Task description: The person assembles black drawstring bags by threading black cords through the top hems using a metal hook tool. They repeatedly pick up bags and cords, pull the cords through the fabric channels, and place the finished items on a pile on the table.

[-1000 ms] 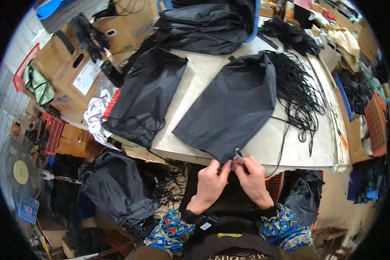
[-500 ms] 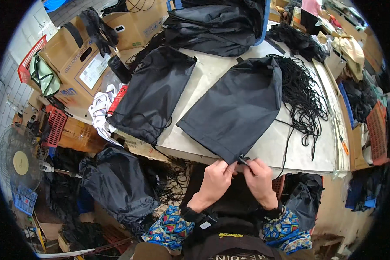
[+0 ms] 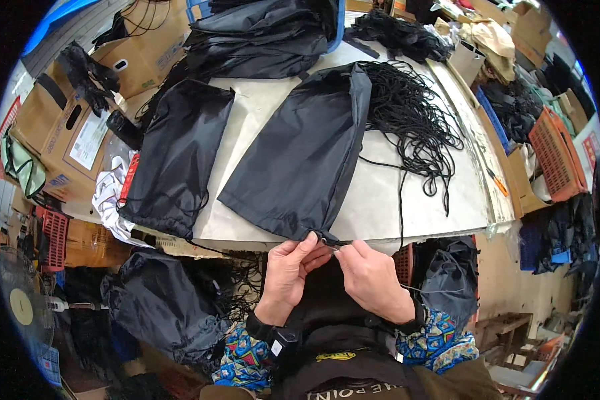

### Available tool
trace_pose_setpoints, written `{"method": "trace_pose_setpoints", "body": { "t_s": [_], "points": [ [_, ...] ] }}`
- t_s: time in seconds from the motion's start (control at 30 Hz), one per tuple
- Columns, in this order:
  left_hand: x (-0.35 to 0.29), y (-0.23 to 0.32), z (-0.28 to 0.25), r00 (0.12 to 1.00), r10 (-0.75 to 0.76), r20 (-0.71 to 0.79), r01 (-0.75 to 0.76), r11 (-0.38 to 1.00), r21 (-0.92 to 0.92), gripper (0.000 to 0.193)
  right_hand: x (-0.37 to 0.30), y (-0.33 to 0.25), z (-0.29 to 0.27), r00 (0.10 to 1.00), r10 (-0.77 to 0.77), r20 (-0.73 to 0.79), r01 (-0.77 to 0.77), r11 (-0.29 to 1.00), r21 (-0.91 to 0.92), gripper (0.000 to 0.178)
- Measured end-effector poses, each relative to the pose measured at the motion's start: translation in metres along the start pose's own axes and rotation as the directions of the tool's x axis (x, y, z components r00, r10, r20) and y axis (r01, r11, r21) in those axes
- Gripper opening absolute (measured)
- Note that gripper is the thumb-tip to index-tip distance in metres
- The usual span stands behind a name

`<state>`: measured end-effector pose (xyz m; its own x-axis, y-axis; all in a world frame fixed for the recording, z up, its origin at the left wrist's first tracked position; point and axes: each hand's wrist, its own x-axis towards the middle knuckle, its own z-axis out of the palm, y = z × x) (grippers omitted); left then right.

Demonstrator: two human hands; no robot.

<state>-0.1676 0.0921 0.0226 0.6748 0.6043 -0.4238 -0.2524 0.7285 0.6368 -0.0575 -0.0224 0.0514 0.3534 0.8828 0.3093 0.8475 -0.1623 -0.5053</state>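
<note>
A black drawstring-type fabric bag (image 3: 293, 153) lies flat on the pale table, its near corner at the table's front edge. My left hand (image 3: 287, 273) pinches that corner between thumb and fingers, beside a small ring-like opening. Close against it, my right hand (image 3: 373, 280) is closed around a thin metal wire tool (image 3: 440, 291). The wire's tip shows near the bag corner, and its long end sticks out behind my fist. Whether the tip is inside the fabric is too small to tell. A tangle of black cords (image 3: 413, 113) lies right of the bag.
Another black bag (image 3: 180, 153) with cord lies to the left. Behind, a blue crate (image 3: 337, 33) holds stacked black fabric. Cardboard boxes (image 3: 53, 140) stand at far left, above a fan (image 3: 21, 307). More black bags (image 3: 163, 293) hang below the table edge. An orange-handled tool (image 3: 497, 181) lies at right.
The view has shifted, so the table appears further left. My left fingers have opened out a little at the bag corner. The wire behind my right hand now shows.
</note>
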Motion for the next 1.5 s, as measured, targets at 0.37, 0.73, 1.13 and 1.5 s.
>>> {"method": "trace_pose_setpoints", "body": {
  "t_s": [0.37,0.73,1.13,1.5],
  "points": [
    [-0.004,-0.012,0.002,0.965,0.260,-0.009,-0.247,0.926,0.284,0.016,0.006,-0.006,0.011,0.996,-0.055,0.074,0.055,0.998,0.001,0.013],
    [0.003,-0.006,0.007,0.992,0.074,0.105,-0.108,0.922,0.371,0.018,-0.003,0.035,-0.034,0.975,-0.158,0.157,0.153,0.987,0.049,0.016],
    [0.010,0.054,-0.002,0.890,0.454,0.028,-0.420,0.796,0.437,0.039,-0.020,0.036,-0.078,0.979,0.071,0.190,-0.112,0.971,0.212,0.010],
    [0.008,0.021,0.030,0.861,0.467,0.201,-0.507,0.752,0.422,0.009,0.001,0.024,-0.008,0.964,0.148,0.222,-0.246,0.813,0.528,0.016]
  ]
}}
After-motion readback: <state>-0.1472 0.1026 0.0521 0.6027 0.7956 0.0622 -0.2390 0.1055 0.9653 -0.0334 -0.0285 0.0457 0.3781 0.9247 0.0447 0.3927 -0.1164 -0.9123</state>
